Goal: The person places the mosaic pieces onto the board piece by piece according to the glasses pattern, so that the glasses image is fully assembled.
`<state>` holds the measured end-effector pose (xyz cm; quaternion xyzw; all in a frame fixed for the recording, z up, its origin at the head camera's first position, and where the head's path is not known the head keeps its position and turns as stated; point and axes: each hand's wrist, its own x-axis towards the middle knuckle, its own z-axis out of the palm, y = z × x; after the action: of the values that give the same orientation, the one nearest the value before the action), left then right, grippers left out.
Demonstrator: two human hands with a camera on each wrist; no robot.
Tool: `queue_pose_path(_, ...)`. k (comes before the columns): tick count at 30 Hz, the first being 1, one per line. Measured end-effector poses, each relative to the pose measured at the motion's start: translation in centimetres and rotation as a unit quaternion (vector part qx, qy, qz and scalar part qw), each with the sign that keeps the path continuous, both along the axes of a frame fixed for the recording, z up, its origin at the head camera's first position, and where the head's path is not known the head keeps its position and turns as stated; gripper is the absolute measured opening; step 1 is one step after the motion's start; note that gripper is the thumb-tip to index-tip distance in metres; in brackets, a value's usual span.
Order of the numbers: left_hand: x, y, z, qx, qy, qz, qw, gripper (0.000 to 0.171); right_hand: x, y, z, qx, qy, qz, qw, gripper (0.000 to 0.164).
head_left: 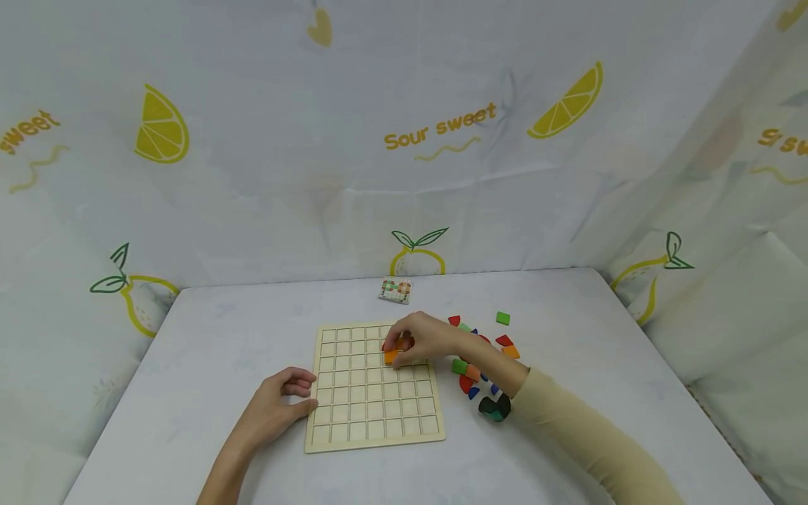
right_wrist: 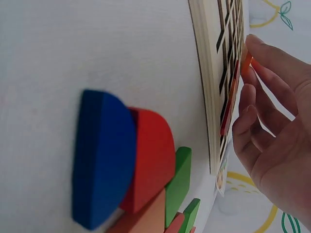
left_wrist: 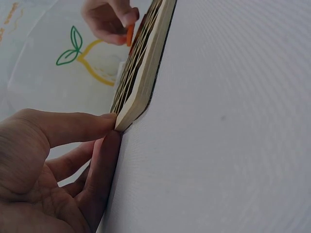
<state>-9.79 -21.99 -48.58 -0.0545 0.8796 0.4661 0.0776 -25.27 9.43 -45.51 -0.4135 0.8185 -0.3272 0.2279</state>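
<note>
Head view: a pale wooden board with a grid of shallow cells lies on the white bench, between its left and right edges. The left hand rests thumb and fingertips, slightly spread, against the board's side facing the bench's left edge. The right hand pinches a small, flat, orange wooden tile at the far part of the board. A printed, multicoloured card lies near the bench's far edge; if it gives the pattern, the chosen cell is best checked against it before release.

Left wrist view: the left fingertips meet the board's rim, leaving the grid uncovered. This light bracing should suffice to stop the board sliding while the tile is seated. Whether the tile touches the board cannot be told.

Right wrist view: the tile is held at the fingertips, the favoured grip for lining up its edges with a cell. A flat red wooden piece lies on the board close by; lowering the tile level would avoid nudging it. A thick blue curved wooden block lies on the bench beside the board, best kept clear of the wrist.
</note>
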Motion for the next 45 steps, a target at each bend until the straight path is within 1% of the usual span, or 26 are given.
queue_pose_path(6, 0.0, 0.0, 0.0, 0.002, -0.001, 0.0, 1.0, 0.042, 0.1, -0.4, -0.4, -0.002, 0.024, 0.01, 1.0, 0.02)
queue_pose_path(14, 0.1, -0.1, -0.1, 0.001, 0.0, 0.001, 1.0, 0.042, 0.3, -0.7, -0.5, 0.001, 0.05, 0.022, 0.999, 0.018)
queue_pose_path(18, 0.0, 0.0, -0.1, -0.002, 0.004, -0.001, 1.0, 0.044, 0.3, -0.8, -0.5, -0.001, 0.055, 0.032, 0.998, 0.016)
queue_pose_path(26, 0.1, -0.1, -0.1, 0.001, 0.0, 0.001, 1.0, 0.043, 0.2, -0.3, -0.4, -0.001, 0.05, 0.035, 0.998, 0.017)
queue_pose_path(33, 0.1, -0.1, -0.2, -0.004, 0.002, 0.001, 1.0, 0.043, 0.1, 0.6, -0.1, -0.002, 0.027, 0.011, 1.0, 0.014)
queue_pose_path(38, 0.1, -0.1, -0.1, -0.008, 0.003, 0.001, 1.0, 0.042, 0.1, 1.5, 0.5, 0.0, 0.026, -0.003, 1.0, 0.014)
queue_pose_path(45, 0.0, 0.0, 0.0, -0.005, 0.003, -0.001, 1.0, 0.042, 0.1, 3.6, 1.7, 0.003, 0.033, -0.034, 0.999, 0.02)
